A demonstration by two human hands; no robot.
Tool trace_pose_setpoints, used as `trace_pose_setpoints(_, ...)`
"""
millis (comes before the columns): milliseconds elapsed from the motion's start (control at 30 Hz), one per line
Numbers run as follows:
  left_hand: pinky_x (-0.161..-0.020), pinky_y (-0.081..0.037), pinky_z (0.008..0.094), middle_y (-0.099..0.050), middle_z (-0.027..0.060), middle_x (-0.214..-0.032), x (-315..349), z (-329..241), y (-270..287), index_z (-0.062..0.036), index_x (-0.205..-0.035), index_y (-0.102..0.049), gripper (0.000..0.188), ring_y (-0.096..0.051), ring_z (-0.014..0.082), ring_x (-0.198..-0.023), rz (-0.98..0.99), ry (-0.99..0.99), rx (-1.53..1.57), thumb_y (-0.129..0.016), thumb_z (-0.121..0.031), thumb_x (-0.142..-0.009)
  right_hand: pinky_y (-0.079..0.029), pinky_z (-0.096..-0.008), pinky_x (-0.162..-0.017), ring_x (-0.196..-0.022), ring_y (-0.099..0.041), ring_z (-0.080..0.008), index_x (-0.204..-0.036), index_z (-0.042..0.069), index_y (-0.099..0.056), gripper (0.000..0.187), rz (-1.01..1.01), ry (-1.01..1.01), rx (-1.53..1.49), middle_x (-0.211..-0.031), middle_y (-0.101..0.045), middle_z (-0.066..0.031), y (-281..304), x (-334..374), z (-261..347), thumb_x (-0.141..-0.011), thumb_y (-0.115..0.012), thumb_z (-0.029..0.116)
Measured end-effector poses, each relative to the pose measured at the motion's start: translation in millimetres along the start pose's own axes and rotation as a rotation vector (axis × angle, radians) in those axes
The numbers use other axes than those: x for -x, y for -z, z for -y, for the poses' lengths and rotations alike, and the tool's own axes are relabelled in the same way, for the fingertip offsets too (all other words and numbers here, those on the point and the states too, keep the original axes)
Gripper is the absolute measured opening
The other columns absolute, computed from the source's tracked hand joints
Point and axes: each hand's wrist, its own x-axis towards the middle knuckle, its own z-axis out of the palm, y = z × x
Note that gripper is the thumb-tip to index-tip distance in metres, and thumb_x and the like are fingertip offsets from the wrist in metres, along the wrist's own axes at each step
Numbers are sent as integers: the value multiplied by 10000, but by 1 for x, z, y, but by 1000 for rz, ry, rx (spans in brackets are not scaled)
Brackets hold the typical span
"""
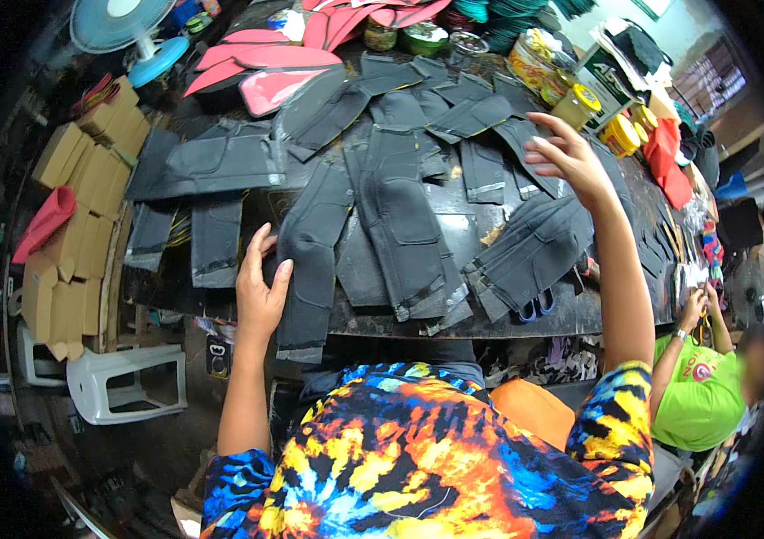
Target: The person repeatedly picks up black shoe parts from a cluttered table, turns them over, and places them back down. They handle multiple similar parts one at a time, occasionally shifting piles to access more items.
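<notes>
Black padded fabric pieces with stitched panels cover the dark table. My left hand [260, 286] is at the left edge of one long black piece [310, 247], which hangs a little over the table's front edge. Its fingers and thumb are apart, and I cannot tell whether it presses on the fabric. To the right, my right hand [569, 160] is raised with fingers spread, holding nothing, near more black pieces. Another long padded piece [404, 216] lies in the middle. A stack of black pieces [534, 247] sits below my right hand, with blue scissor-like handles [539, 305] beside it.
Pink-red cut sheets [265, 58] and jars [427, 38] stand at the back, yellow-lidded tubs [579, 103] at the back right. Cardboard boxes [85, 225] and a white plastic stool [126, 382] are at the left. A co-worker in a green shirt [701, 391] sits at the right.
</notes>
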Motion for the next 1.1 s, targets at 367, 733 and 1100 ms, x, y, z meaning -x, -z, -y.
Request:
trace_pose_setpoints(367, -1039, -488, 435, -668, 235, -1265, 0, 4, 2, -8, -1478, -471, 512, -658, 362, -1181, 1, -22, 84, -612, -152, -1007, -596, -299, -797, -953, -723, -171, -1324, 19, -649, 483, -296, -147, -369, -1115, -725, -63, -30, -112, -63, -952, -778, 299)
trace_pose_setpoints(733, -1042, -491, 439, -670, 236, -1258, 0, 3, 1, -6, -1478, -470, 522, -658, 371, -1181, -8, -21, 113, -617, -198, -1015, -501, -218, -812, -924, -600, -57, -1141, 49, -650, 213, -236, 246, -293, -1058, -637, 27, -43, 5, 55, -944, -728, 73)
trace_pose_setpoints(1100, -1049, -480, 453, -662, 244, -1279, 2, 0, 1, -13, -1483, -473, 550, -645, 384, -1198, 3, -16, 18, -642, -206, -997, -529, -209, -743, -836, -633, -46, -1049, 13, -690, 175, 294, 21, 1, -996, -672, -12, -135, 72, 51, -883, -696, -43)
